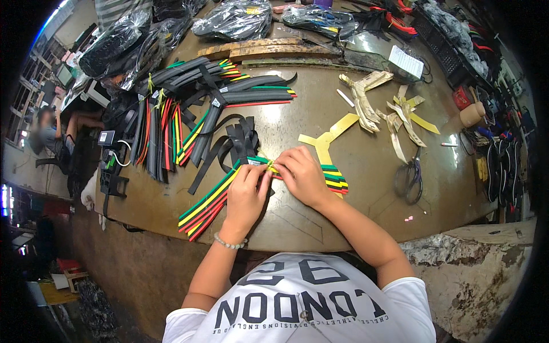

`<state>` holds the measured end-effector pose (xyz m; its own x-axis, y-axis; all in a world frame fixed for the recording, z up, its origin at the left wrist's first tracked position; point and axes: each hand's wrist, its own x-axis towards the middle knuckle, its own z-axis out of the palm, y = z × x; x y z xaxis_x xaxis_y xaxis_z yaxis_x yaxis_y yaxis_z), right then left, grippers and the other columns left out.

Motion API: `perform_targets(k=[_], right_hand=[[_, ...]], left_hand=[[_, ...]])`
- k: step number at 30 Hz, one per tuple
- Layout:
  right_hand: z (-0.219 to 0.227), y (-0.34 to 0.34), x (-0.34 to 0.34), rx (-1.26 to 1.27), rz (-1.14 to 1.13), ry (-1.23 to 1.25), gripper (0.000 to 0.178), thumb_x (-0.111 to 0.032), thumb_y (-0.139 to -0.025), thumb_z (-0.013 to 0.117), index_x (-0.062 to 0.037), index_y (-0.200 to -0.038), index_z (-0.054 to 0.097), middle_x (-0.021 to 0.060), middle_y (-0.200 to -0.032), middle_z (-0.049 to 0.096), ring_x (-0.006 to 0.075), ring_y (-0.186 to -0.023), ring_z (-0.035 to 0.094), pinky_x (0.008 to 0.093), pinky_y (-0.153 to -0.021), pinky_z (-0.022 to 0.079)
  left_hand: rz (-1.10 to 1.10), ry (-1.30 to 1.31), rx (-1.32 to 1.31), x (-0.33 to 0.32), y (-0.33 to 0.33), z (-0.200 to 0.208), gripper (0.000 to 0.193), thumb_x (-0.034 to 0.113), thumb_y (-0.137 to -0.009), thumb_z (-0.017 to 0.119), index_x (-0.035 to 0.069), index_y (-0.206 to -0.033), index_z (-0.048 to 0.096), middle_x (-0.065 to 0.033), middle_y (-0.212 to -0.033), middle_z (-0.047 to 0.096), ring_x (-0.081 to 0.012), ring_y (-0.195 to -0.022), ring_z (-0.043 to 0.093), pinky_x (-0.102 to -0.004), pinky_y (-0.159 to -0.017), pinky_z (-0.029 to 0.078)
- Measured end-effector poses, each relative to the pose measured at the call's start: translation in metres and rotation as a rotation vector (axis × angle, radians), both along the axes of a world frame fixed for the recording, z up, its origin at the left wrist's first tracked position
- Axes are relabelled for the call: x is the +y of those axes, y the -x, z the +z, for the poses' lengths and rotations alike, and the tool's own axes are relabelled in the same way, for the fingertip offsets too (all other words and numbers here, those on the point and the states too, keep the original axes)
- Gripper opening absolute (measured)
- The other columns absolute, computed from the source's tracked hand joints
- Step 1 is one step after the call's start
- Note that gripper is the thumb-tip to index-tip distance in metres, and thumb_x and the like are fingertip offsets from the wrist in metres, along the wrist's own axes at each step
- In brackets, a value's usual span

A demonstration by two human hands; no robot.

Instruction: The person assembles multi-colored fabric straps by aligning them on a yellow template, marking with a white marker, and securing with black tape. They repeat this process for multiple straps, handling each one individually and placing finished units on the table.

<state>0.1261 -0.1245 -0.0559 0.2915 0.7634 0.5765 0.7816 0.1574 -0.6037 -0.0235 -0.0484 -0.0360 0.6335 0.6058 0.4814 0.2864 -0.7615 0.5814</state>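
Observation:
A bundle of flat straps (207,201), striped green, yellow, red and black, lies across the near middle of the table. Its two ends fan out left and right, and black loops (240,137) stick out at the far side. Around its middle runs a thin yellow tie (270,164). My left hand (247,186) pinches at this tie, fingers pressed together. From the right, my right hand (302,173) closes its fingertips on the tie too, close to the left. The fingers partly hide the tie and the straps beneath.
Tied bundles of similar straps (213,111) lie at the left. Beyond my right hand are a yellow Y-shaped template (326,138), worn pale templates (366,103) and scissors (413,182). Wooden bars (280,52) and plastic-wrapped footwear (234,22) line the back. A person (48,128) sits far left.

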Motion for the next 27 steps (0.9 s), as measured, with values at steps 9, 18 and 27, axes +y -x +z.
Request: perform_targets(k=[9,18,27], right_hand=[[0.002,-0.003,-0.001,0.005,-0.026,0.016,0.008,-0.003,-0.083,0.067,0.0000,-0.090,0.064,0.0120,-0.095,0.061,0.0312,-0.094,0.056,0.0393,-0.082,0.047],[-0.004,-0.002,0.001,-0.016,-0.033,0.037,0.007,-0.002,-0.083,0.065,0.0002,-0.088,0.062,0.0126,-0.092,0.060,0.0322,-0.089,0.055,0.0406,-0.079,0.048],[0.027,-0.087,-0.028,-0.121,-0.072,0.248,0.038,0.002,-0.084,0.057,-0.0078,-0.120,0.065,0.0100,-0.123,0.061,0.0314,-0.118,0.051,0.0429,-0.101,0.040]], left_hand=[[0.071,0.021,0.011,0.001,0.011,0.001,0.008,0.003,-0.084,0.072,0.000,-0.090,0.068,-0.0109,-0.083,0.065,-0.0222,-0.063,0.062,-0.0314,-0.058,0.049],[0.154,0.113,0.067,0.007,0.025,0.001,0.004,0.006,-0.083,0.071,0.003,-0.084,0.068,-0.0102,-0.079,0.065,-0.0287,-0.067,0.064,-0.0368,-0.059,0.049],[0.161,-0.139,0.287,0.027,0.038,0.010,0.061,0.037,-0.069,0.083,0.001,-0.112,0.059,-0.0145,-0.108,0.056,-0.0329,-0.104,0.052,-0.0422,-0.090,0.043]])
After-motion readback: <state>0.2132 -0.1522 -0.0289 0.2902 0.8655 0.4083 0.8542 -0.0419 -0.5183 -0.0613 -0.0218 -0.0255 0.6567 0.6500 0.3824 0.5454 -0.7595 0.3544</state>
